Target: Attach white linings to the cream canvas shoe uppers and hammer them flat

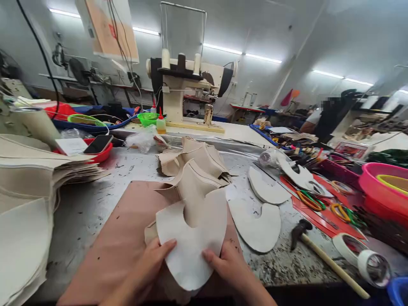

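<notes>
A white U-shaped shoe-upper piece (pixel 191 250) is held low over the table, its notch facing away from me. My left hand (pixel 156 255) grips its left edge, thumb on top and fingers hidden beneath. On the opposite edge, my right hand (pixel 223 259) pinches it the same way. Beige material shows under the piece at its left and lower edges. Behind it lies a row of folded beige shoe-upper pieces (pixel 200 170). A brown sheet (pixel 105 238) is spread below my hands. Two more white U-shaped pieces (pixel 261 229) lie just to the right.
A hammer (pixel 328 259), tape rolls (pixel 374 267) and scissors (pixel 309 199) lie at the right, near a pink basin (pixel 385 187). Stacked beige pieces (pixel 25 199) fill the left side. A sewing machine (pixel 188 89) stands behind; a person (pixel 328 117) sits at the far right.
</notes>
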`<state>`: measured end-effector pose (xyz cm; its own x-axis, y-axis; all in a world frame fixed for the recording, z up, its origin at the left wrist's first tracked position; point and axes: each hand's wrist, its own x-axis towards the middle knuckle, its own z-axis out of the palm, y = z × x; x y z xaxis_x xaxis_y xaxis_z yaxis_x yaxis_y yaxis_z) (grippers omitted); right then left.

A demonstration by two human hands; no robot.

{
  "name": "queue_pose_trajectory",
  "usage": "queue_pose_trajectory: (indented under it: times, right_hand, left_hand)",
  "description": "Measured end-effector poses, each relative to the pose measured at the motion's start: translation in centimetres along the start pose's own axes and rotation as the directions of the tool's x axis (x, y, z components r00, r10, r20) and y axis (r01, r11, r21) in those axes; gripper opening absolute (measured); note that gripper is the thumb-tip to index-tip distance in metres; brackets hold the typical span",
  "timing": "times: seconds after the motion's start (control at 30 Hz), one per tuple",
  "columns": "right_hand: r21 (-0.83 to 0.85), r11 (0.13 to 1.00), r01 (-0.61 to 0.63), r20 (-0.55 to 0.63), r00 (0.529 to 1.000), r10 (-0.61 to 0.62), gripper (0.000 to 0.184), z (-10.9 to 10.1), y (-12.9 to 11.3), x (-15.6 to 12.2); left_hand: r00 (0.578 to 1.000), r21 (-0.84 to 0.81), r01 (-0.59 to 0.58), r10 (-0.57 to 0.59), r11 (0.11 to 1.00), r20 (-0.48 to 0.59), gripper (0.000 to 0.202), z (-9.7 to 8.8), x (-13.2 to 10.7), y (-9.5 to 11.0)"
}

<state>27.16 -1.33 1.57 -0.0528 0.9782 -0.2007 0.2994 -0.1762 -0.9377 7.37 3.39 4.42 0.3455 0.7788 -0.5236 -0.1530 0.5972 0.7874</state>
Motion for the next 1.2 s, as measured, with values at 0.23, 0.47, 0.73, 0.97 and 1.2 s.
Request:
queue_pose_trajectory:
  times: [0.23, 0.47, 0.73, 0.97, 1.2]
  right_hand:
    - [-0.346, 0.938, -0.023, 0.018, 0.999, 0.031, 0.023, 0.6, -2.2, -0.7]
    - [-0.330, 0.944, -0.004, 0.041, 0.999, 0.018, 0.019, 0.6, -2.3, -0.2]
    - [-0.367, 0.930, -0.003, 0.025, 1.000, 0.013, 0.016, 0.9, -2.5, -0.3]
    - [-0.492, 0.871, -0.011, -0.114, 0.992, -0.052, 0.037, 1.9, -2.8, -0.9]
    - [-0.407, 0.913, -0.005, -0.162, 0.984, -0.067, 0.028, -0.5, -2.6, 2.6]
  left_hand:
    - [0.953, 0.701, -0.279, 0.280, 0.656, 0.117, 0.024, -4.1, -1.2, 2.1]
    - [0.902, 0.866, -0.347, 0.382, 0.361, 0.202, 0.018, -4.2, -1.0, 1.2]
    - [0.855, 0.889, -0.390, 0.451, 0.239, 0.254, 0.017, -4.6, -1.0, 0.3]
    - [0.642, 0.948, -0.295, 0.711, -0.116, 0.287, 0.028, -4.6, -1.3, -2.2]
    - [0.603, 0.631, -0.682, 0.204, -0.369, 0.771, 0.088, -1.6, -1.5, -3.9]
